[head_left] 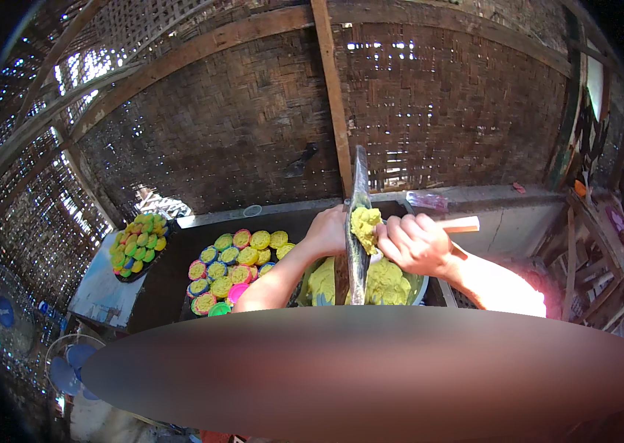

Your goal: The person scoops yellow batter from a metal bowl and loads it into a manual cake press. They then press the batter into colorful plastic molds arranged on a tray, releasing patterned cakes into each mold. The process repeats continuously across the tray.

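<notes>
My left hand [328, 233] is closed round the left side of a long, dark, narrow board [358, 277], held upright and seen almost edge-on. A lump of yellow dough [365, 227] clings to the board's right face. In my closed right hand [419, 244] is a tool with a pale wooden handle [461, 224] sticking out to the right; its working end is mostly hidden by my fingers and the dough. Below both hands sits a metal basin [421, 290] with more yellow dough [386, 283] in it, and the board's lower end reaches over the basin.
Left of the basin, several colourful small cups [221, 287] filled with crumbly yellow dough stand on a dark table [168, 275]. Farther left is a heaped tray of yellow-green pieces [138, 244]. A fan [68, 369] stands low left. Wood scraps [592, 273] lie at right; a woven wall [238, 125] rises behind.
</notes>
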The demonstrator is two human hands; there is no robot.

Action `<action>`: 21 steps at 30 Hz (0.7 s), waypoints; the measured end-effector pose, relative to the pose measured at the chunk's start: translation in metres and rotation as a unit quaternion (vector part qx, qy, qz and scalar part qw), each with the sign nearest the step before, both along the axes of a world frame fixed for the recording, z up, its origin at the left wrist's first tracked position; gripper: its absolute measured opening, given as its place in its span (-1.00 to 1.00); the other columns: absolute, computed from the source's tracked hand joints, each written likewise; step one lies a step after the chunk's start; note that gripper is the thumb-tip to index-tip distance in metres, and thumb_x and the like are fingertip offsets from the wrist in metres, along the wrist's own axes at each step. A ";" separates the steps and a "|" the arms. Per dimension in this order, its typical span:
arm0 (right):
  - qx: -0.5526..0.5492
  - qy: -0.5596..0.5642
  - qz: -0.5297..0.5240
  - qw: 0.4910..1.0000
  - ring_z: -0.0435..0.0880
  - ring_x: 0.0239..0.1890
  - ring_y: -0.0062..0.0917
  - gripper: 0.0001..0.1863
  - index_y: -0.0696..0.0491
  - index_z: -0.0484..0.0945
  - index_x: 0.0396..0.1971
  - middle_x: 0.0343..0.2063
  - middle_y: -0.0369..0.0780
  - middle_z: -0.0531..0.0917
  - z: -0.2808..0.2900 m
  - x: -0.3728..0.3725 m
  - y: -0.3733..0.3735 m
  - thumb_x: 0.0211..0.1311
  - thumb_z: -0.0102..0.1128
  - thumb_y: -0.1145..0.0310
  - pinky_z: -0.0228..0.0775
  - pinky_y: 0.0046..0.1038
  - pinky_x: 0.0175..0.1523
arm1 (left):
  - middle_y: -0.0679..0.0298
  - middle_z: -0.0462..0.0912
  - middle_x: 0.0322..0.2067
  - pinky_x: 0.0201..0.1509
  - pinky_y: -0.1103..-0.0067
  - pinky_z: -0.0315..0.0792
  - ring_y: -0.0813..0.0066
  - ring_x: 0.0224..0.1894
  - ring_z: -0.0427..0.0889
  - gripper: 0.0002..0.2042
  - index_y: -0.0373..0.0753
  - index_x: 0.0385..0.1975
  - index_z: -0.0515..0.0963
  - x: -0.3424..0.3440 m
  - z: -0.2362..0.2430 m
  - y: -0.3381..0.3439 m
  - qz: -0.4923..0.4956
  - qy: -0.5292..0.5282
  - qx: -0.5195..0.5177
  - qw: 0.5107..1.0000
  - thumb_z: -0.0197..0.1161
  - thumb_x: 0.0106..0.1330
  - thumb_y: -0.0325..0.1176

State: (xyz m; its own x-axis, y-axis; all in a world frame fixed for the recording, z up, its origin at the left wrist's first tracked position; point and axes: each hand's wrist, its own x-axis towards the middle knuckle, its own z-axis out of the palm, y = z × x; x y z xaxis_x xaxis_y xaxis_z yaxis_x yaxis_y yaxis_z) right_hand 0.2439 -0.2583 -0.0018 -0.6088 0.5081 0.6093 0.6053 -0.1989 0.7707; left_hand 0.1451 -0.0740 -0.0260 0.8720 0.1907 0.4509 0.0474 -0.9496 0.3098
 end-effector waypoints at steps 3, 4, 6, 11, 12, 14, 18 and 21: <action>-0.018 -0.023 0.024 0.999 0.42 -0.54 -0.66 -0.82 0.06 0.45 -0.39 -0.49 -0.31 0.51 -0.002 0.014 0.003 -0.01 0.12 0.32 0.15 -0.61 -0.47 | -0.02 0.54 -0.33 -0.11 0.33 0.36 0.04 -0.20 0.48 -0.57 -0.21 -0.33 0.54 -0.006 -0.002 0.012 0.003 0.022 0.008 1.000 0.23 -0.12 0.00; -0.045 -0.009 0.012 0.999 0.43 -0.53 -0.65 -0.82 0.04 0.45 -0.39 -0.49 -0.32 0.51 0.005 0.016 -0.005 -0.01 0.14 0.32 0.16 -0.61 -0.46 | -0.02 0.54 -0.33 -0.11 0.32 0.36 0.03 -0.20 0.48 -0.57 -0.21 -0.34 0.54 -0.004 -0.004 0.018 0.001 0.007 0.004 1.000 0.23 -0.12 -0.01; -0.021 0.037 0.001 0.999 0.45 -0.55 -0.65 -0.81 0.01 0.46 -0.42 -0.52 -0.34 0.50 0.019 0.014 -0.029 -0.07 0.20 0.31 0.20 -0.58 -0.48 | -0.02 0.54 -0.32 -0.11 0.31 0.36 0.02 -0.20 0.48 -0.58 -0.21 -0.34 0.54 0.005 -0.011 0.032 -0.001 -0.022 0.001 1.000 0.22 -0.12 -0.02; 0.040 0.495 0.097 0.862 0.50 -0.55 -0.64 -0.84 0.11 0.50 -0.41 -0.58 -0.32 0.55 -0.002 0.046 -0.042 -0.04 0.22 0.42 0.30 -0.59 -0.42 | 0.02 0.55 -0.35 -0.17 0.34 0.41 0.02 -0.25 0.52 -0.58 -0.20 -0.26 0.49 -0.004 0.004 0.045 0.085 -0.131 -0.089 0.984 0.26 -0.13 -0.11; 0.058 0.662 0.147 0.733 0.49 -0.52 -0.69 -0.86 0.13 0.50 -0.41 -0.56 -0.34 0.56 -0.023 0.050 -0.029 0.02 0.20 0.42 0.30 -0.64 -0.40 | 0.02 0.55 -0.35 -0.17 0.34 0.41 0.02 -0.24 0.52 -0.57 -0.22 -0.26 0.48 0.008 -0.004 0.041 0.057 -0.151 -0.085 0.983 0.27 -0.14 -0.12; -0.003 0.787 0.301 0.538 0.40 -0.50 -0.79 -0.84 0.14 0.49 -0.40 -0.54 -0.39 0.52 -0.037 0.040 0.005 0.11 0.16 0.35 0.25 -0.71 -0.37 | 0.01 0.55 -0.34 -0.16 0.34 0.41 0.01 -0.24 0.51 -0.57 -0.24 -0.26 0.47 0.026 -0.018 0.035 0.021 -0.187 -0.072 0.979 0.29 -0.14 -0.15; -0.088 0.820 0.304 0.477 0.47 -0.35 -0.73 -0.81 0.16 0.51 -0.36 -0.44 -0.35 0.56 -0.066 0.024 0.018 0.06 0.21 0.37 0.29 -0.67 -0.22 | 0.08 0.56 -0.33 -0.16 0.40 0.42 0.11 -0.23 0.53 -0.61 -0.23 -0.32 0.51 0.026 -0.015 0.019 0.048 -0.209 -0.117 0.970 0.32 -0.16 -0.17; -0.094 0.822 0.244 0.507 0.53 -0.32 -0.69 -0.83 0.18 0.52 -0.40 -0.43 -0.28 0.60 -0.095 0.043 -0.007 0.04 0.23 0.40 0.34 -0.63 -0.16 | 0.17 0.59 -0.35 -0.16 0.48 0.43 0.22 -0.26 0.57 -0.66 -0.19 -0.31 0.54 0.018 -0.021 0.046 0.062 -0.190 -0.183 0.963 0.32 -0.11 -0.20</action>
